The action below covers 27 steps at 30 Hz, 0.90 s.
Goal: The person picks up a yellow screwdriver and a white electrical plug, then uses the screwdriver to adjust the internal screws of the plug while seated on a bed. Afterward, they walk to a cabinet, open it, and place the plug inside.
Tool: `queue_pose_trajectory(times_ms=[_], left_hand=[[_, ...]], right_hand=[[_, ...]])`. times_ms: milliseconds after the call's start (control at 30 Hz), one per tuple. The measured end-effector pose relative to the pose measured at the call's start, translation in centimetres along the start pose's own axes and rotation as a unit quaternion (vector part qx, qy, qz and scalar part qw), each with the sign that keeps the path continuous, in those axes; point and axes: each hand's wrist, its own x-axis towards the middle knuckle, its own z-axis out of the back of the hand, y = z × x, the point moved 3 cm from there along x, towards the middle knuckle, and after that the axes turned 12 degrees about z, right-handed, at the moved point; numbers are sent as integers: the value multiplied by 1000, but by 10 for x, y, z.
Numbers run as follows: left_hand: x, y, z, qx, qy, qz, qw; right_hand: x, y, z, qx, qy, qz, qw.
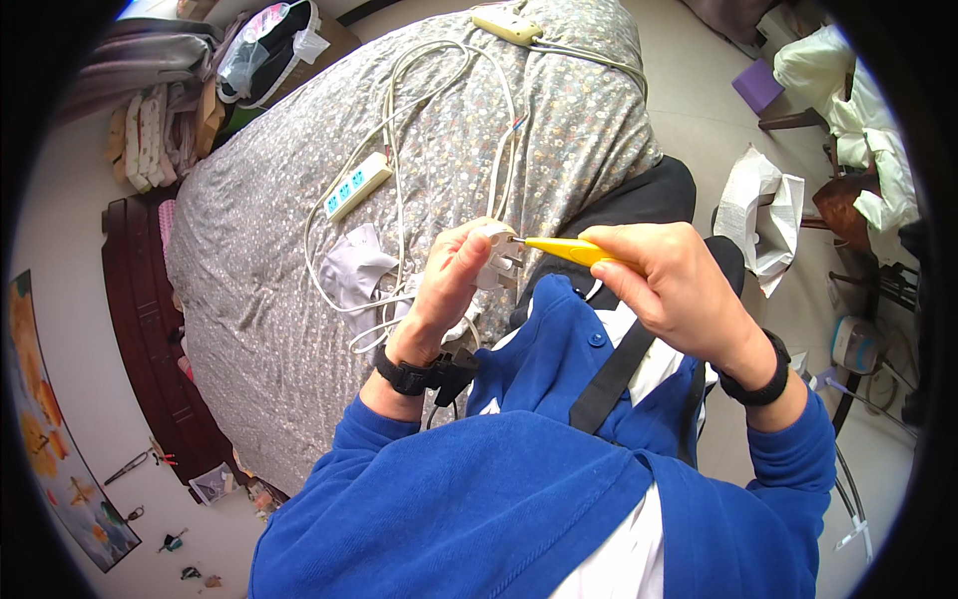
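Note:
Held in my left hand (447, 278) is a white plug (499, 262), its metal pins facing right and its upper part between my fingers. My right hand (669, 285) grips a yellow-handled screwdriver (561, 249), with the metal tip at the plug's upper right side. A white cable (497, 175) loops over the bed behind the plug, and colored wire ends show further up. A white power strip (357, 188) with blue sockets lies above and left of my hands.
The floral-covered bed (249, 299) fills the middle. Another power strip (504, 25) is at its far edge. A grey cloth (354, 260) lies left of my hands. A crumpled white bag (758, 225) and cluttered furniture stand on the right. My dark-trousered leg (649, 190) is under the work.

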Motion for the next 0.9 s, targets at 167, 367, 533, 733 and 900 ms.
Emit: queue_pose_trajectory(times_ms=[167, 367, 533, 733, 900], left_hand=[[1, 4, 3, 10, -22, 23, 999], [0, 9, 2, -76, 6, 52, 996], [1, 12, 3, -81, 30, 51, 995], [0, 13, 7, -66, 23, 41, 997], [-2, 7, 4, 4, -6, 9, 1000]], right_hand=[[-2, 4, -5, -117, -9, 87, 989], [-1, 11, 0, -226, -12, 159, 961], [-1, 18, 2, -273, -20, 205, 940], [1, 19, -1, -203, -32, 134, 969], [0, 14, 0, -61, -34, 19, 997]])
